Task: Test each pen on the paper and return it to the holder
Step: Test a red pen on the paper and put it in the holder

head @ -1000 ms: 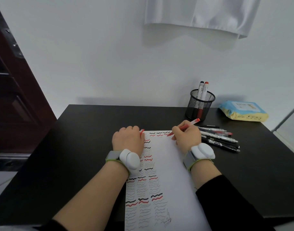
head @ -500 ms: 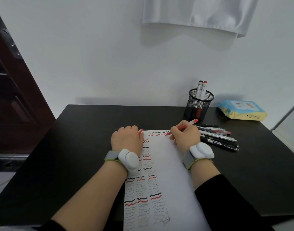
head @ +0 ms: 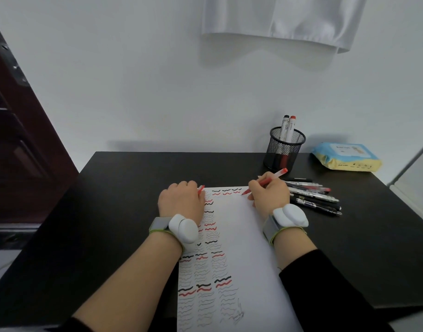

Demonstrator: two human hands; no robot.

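A person's right hand (head: 269, 191) grips a red pen (head: 265, 182), its tip touching the far edge of the paper (head: 244, 236) beside a row of red and black squiggles. The left hand (head: 181, 201), curled on the sheet's left edge, pinches what looks like the pen's red cap (head: 200, 189). The test stroke appears under way; capping the pen and dropping it into the mesh holder (head: 286, 149), far right with two markers (head: 288, 128), likely follows. More pens (head: 313, 195) lie just right.

Head view, downward over table (head: 109, 212)
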